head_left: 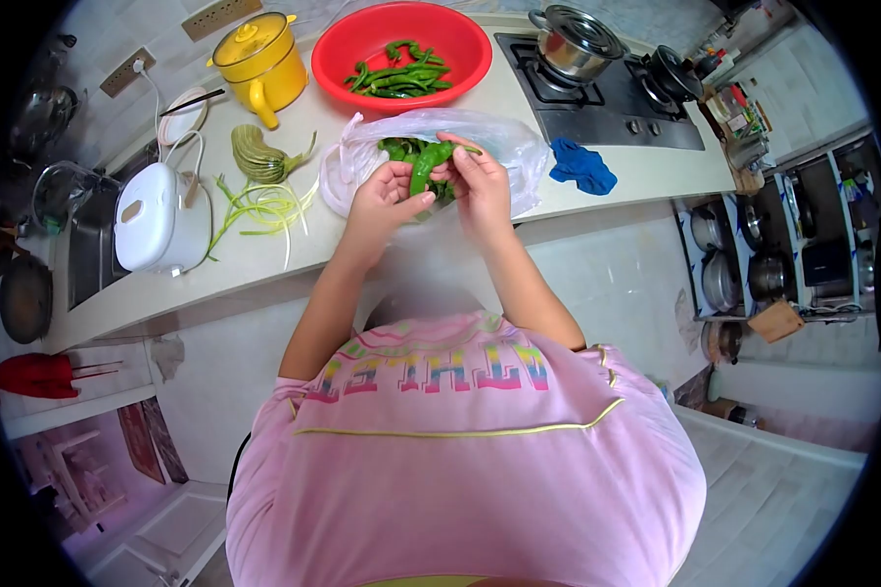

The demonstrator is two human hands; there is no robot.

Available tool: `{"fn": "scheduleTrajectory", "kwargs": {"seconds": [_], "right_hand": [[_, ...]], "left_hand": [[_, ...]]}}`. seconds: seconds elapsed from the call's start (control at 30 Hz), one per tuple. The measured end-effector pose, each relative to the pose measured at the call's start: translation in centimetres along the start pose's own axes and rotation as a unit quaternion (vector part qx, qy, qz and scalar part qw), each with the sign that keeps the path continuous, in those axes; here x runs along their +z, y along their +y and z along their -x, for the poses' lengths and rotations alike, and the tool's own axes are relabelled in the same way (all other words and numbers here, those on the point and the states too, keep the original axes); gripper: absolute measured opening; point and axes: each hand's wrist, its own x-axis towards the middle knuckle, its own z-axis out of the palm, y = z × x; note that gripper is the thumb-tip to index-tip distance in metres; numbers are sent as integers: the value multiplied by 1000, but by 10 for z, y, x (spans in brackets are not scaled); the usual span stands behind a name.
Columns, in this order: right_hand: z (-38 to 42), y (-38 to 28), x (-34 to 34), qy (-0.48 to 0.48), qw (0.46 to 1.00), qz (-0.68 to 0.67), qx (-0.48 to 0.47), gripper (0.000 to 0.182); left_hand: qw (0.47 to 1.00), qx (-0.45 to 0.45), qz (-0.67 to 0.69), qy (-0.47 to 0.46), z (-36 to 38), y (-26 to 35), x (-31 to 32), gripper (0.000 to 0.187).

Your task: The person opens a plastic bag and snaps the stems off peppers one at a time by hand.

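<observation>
Between my two hands is a green pepper (429,166), held over an opened plastic bag (514,147) on the counter. My left hand (394,196) grips its lower part with thumb and fingers. The fingers of my right hand (482,184) pinch its upper end near the stem. More green peppers (397,148) lie in the bag, partly hidden behind my hands. Just behind the bag stands a red basin (338,73) with several long green peppers (406,80) in it.
Left of the bag lie a striped squash (256,155) and pale green stalks (264,207). A white appliance (162,220) and a yellow pot (264,68) stand farther left. To the right are a blue cloth (582,166) and a gas stove (597,122) bearing a steel pot (576,47).
</observation>
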Motion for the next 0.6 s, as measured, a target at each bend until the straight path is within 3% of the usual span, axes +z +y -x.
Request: {"fn": "scheduleTrajectory", "kwargs": {"seconds": [0.13, 0.23, 0.33, 0.43, 0.6], "right_hand": [[2, -8, 3, -22, 997, -73, -3, 24], [0, -7, -3, 20, 999, 40, -26, 20], [1, -5, -6, 29, 961, 237, -141, 16], [5, -6, -1, 27, 950, 249, -186, 14], [-2, -2, -18, 41, 988, 136, -66, 16]], "left_hand": [[999, 36, 9, -25, -1, 2, 3, 35], [999, 47, -11, 6, -6, -2, 8, 34], [994, 95, -40, 24, -7, -1, 25, 31], [992, 121, -26, 17, -14, -12, 26, 28], [993, 116, -18, -23, -22, -25, 23, 26]]}}
